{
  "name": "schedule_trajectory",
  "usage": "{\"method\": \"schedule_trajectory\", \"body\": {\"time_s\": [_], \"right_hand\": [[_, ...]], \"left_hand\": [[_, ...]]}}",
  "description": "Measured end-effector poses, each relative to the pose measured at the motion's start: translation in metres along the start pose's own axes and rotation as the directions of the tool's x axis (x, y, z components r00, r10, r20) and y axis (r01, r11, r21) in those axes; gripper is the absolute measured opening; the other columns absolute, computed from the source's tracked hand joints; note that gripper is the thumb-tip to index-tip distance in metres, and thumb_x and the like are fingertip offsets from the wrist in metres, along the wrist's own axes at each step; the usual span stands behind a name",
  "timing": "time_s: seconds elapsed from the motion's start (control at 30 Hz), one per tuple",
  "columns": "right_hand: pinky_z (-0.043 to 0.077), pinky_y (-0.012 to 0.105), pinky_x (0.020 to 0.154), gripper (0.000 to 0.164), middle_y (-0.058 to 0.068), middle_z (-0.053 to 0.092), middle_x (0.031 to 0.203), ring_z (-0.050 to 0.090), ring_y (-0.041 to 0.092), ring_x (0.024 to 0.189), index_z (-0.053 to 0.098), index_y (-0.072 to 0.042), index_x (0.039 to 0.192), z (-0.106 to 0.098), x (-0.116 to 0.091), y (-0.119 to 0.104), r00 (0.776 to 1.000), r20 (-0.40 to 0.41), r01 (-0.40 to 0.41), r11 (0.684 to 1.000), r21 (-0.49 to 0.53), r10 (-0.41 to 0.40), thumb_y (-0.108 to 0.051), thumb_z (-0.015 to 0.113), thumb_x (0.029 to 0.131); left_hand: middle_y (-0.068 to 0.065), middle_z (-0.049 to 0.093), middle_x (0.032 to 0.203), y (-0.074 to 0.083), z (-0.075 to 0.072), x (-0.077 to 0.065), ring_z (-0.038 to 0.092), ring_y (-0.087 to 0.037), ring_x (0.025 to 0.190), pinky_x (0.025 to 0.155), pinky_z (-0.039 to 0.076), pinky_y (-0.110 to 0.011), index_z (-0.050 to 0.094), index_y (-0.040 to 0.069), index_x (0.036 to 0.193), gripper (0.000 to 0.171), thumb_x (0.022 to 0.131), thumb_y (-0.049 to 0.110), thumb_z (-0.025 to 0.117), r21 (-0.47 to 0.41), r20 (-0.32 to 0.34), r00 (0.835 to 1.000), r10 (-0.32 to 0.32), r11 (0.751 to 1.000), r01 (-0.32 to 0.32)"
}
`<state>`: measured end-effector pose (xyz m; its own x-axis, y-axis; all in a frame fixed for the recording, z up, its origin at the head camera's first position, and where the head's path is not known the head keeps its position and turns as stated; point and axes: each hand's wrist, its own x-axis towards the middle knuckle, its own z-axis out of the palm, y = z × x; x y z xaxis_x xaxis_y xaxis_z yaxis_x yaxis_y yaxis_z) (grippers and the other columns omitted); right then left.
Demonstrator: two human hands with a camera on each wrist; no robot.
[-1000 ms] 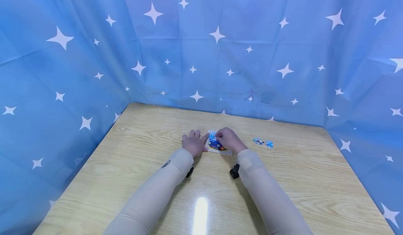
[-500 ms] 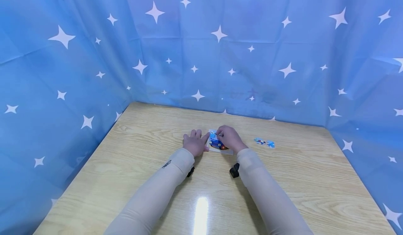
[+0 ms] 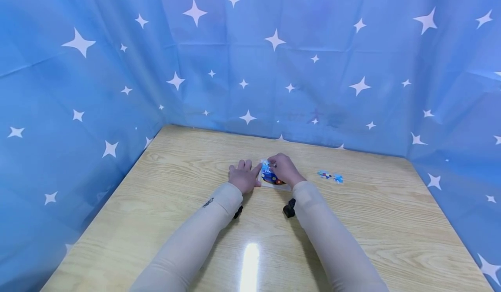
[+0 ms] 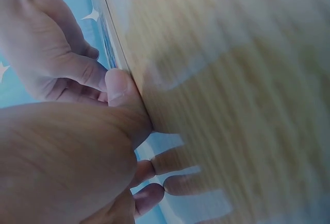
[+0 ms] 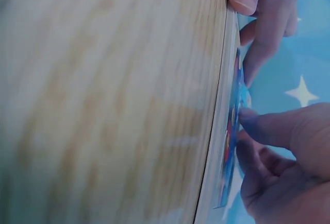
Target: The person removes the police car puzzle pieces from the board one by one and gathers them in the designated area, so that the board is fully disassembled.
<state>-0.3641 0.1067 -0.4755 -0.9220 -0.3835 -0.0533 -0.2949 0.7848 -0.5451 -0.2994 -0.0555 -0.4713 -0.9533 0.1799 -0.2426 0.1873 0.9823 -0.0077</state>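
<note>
A small jigsaw puzzle [image 3: 270,177] showing a blue cartoon car lies in a pale tray [image 3: 278,187] on the table. Along its left edge my left hand [image 3: 243,177] rests with fingers spread, the thumb against the tray's rim. My right hand [image 3: 285,169] is over the puzzle's upper right part, thumb and fingers curled together. Seen from the right wrist, a light blue puzzle piece [image 5: 245,96] stands slightly raised at the right hand's [image 5: 291,157] fingertips, largely hidden by them. The left wrist view shows the left thumb [image 4: 119,92] at the tray's side, near the right hand.
Two loose puzzle pieces, one with a red and blue print [image 3: 324,174] and one mostly light blue [image 3: 338,179], lie right of the tray. The wood-grain table [image 3: 219,248] meets a blue star-patterned curtain [image 3: 258,74] at the back and sides.
The right fingers shift slightly at the puzzle's upper part. My left hand stays at the tray's left edge. The head view has tilted and drifted slightly.
</note>
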Motion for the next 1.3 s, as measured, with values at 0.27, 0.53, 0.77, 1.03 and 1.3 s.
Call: {"method": "schedule_trajectory", "body": {"time_s": [0.27, 0.53, 0.77, 1.03, 1.3], "right_hand": [[0.047, 0.048, 0.102, 0.035, 0.02, 0.067, 0.124, 0.061, 0.035, 0.119, 0.065, 0.003, 0.132, -0.0016, 0.0032, 0.0034, 1.0, -0.001, -0.025, 0.999, 0.039, 0.025, -0.002, 0.064, 0.098], [0.045, 0.049, 0.104, 0.034, 0.021, 0.065, 0.126, 0.059, 0.035, 0.122, 0.063, 0.003, 0.134, 0.0021, 0.0004, 0.003, 0.999, -0.019, -0.025, 0.999, 0.044, 0.026, -0.001, 0.06, 0.1], [0.046, 0.049, 0.103, 0.032, 0.022, 0.058, 0.129, 0.056, 0.035, 0.121, 0.064, 0.003, 0.132, 0.0053, -0.0026, -0.0018, 0.998, -0.043, -0.043, 0.997, 0.059, 0.046, -0.001, 0.059, 0.101], [0.048, 0.047, 0.099, 0.031, 0.018, 0.056, 0.119, 0.059, 0.032, 0.108, 0.066, 0.003, 0.13, 0.0077, -0.0032, -0.0016, 0.996, -0.068, -0.059, 0.997, 0.044, 0.062, -0.003, 0.061, 0.1], [0.049, 0.047, 0.097, 0.031, 0.018, 0.059, 0.118, 0.059, 0.031, 0.107, 0.066, 0.003, 0.13, 0.0075, -0.0043, -0.0003, 0.997, -0.066, -0.047, 0.997, 0.053, 0.051, -0.003, 0.06, 0.101]], "left_hand": [[-0.003, 0.035, 0.117, 0.0015, -0.0015, -0.0013, 0.03, -0.023, 0.107, 0.082, 0.03, -0.042, 0.017, 0.037, 0.163, 0.068, 0.103, 0.056, 0.041, 0.002, -0.01, 1.0, -0.003, 1.0, 0.003], [-0.003, 0.035, 0.115, 0.0011, -0.0011, -0.0025, 0.031, -0.023, 0.107, 0.081, 0.031, -0.041, 0.019, 0.036, 0.163, 0.068, 0.103, 0.057, 0.042, 0.001, -0.021, 1.0, 0.001, 1.0, -0.001], [-0.003, 0.037, 0.116, -0.0007, -0.0005, -0.0025, 0.032, -0.023, 0.107, 0.081, 0.032, -0.042, 0.022, 0.035, 0.163, 0.068, 0.102, 0.057, 0.043, -0.003, -0.03, 1.0, 0.002, 1.0, -0.002], [-0.004, 0.039, 0.123, -0.0011, 0.0013, -0.0014, 0.034, -0.024, 0.111, 0.084, 0.034, -0.045, 0.028, 0.033, 0.161, 0.067, 0.102, 0.058, 0.045, -0.021, -0.046, 0.999, 0.005, 1.0, -0.006], [-0.003, 0.037, 0.114, -0.0009, 0.002, -0.0022, 0.034, -0.024, 0.106, 0.081, 0.034, -0.043, 0.028, 0.036, 0.16, 0.064, 0.102, 0.056, 0.045, -0.023, -0.064, 0.998, 0.025, 0.999, -0.026]]}}
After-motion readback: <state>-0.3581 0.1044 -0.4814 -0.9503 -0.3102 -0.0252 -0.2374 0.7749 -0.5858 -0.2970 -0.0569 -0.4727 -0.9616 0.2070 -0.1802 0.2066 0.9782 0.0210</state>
